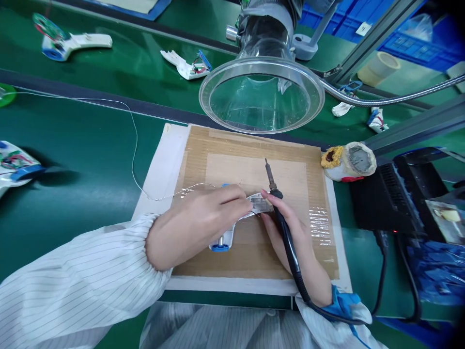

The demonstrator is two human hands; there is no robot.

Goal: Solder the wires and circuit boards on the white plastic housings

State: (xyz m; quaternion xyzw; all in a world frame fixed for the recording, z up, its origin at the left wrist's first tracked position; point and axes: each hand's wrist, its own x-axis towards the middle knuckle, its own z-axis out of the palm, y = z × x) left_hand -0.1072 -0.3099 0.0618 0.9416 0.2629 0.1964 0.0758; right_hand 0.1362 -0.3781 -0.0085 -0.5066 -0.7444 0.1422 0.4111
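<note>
My left hand (196, 223) is closed over a white plastic handle-shaped part (225, 237) with a blue end cap, pressing it onto the cardboard work board (254, 150). A thin solder wire (135, 145) runs in from the left to those fingers. My right hand (290, 232) grips a black soldering iron (271, 180) like a pen, its tip pointing up and away from the part. The fingertips of both hands meet at the part's clear front end (259, 203).
A clear fume-extractor hood (261, 92) hangs over the board's far edge. A tip-cleaner holder (348, 162) and black soldering station (388, 194) stand to the right. More white parts (72, 43) (187, 65) lie on the green conveyor belt beyond; another (14, 165) lies at left.
</note>
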